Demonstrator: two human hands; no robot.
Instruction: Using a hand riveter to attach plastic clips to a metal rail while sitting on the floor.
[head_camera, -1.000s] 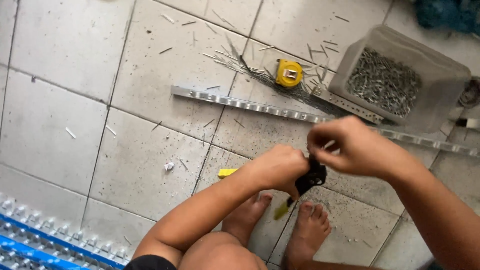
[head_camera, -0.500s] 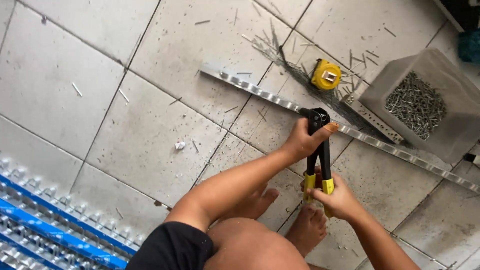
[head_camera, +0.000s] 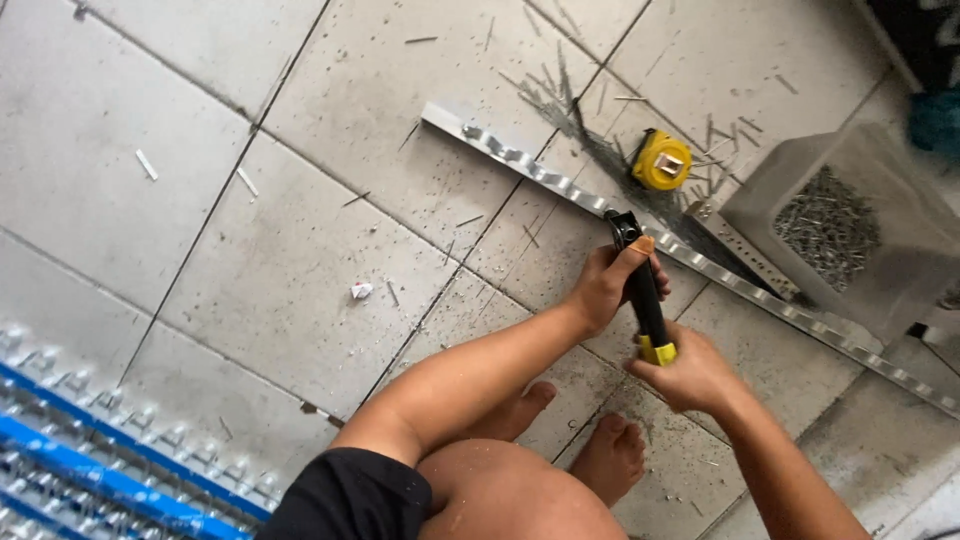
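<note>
Running along the lower left edge, a blue rack (head_camera: 90, 470) carries rows of small metal parts. A long perforated metal strip (head_camera: 520, 165) lies diagonally on the grey tiled floor (head_camera: 250, 260), its axis descending from upper left to lower right. The left hand (head_camera: 610, 285) is clenched around the black rivet tool (head_camera: 640, 285) near its head, which stands on the strip. The right hand (head_camera: 690, 375) is closed on the yellow-tipped handle ends, nearer the body. Beyond the strip sit a round yellow tape measure (head_camera: 662, 160) and a translucent plastic bin (head_camera: 850, 225) of loose rivets.
</note>
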